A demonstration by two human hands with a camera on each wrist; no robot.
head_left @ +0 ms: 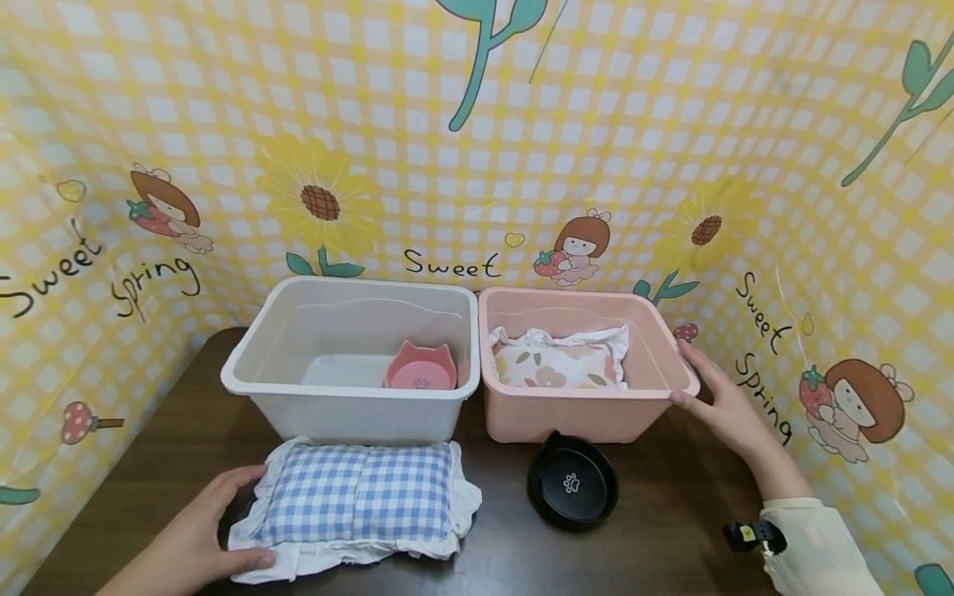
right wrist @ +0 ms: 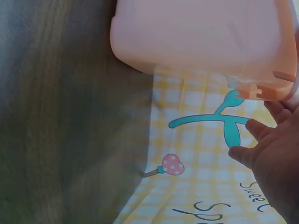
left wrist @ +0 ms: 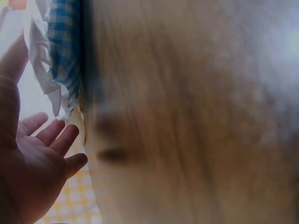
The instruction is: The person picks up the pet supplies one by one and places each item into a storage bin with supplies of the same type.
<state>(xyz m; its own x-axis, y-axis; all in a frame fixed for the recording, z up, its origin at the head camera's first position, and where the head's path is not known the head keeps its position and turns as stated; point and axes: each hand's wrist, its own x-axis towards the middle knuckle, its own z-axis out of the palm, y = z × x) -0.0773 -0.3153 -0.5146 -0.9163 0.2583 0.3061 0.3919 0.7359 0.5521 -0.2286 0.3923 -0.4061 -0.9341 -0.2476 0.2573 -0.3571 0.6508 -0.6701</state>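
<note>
A blue-and-white checked cushion (head_left: 358,497) with a white ruffled border lies on the table in front of the white bin. My left hand (head_left: 195,530) is at its left end, thumb and forefinger spread against the ruffle. In the left wrist view the other fingers (left wrist: 58,137) are extended beside the cushion's edge, curled round nothing. My right hand (head_left: 723,406) rests at the right end of the pink bin (head_left: 574,418), thumb by the front corner and fingers along the rim. A floral cushion (head_left: 559,364) with a frilled edge lies inside this bin.
The white bin (head_left: 365,418) stands left of the pink one and holds a pink cat-eared bowl (head_left: 421,368). A black bowl (head_left: 572,484) with a paw print sits before the pink bin. Yellow checked cloth (head_left: 477,182) hangs behind and around the dark table (head_left: 507,563).
</note>
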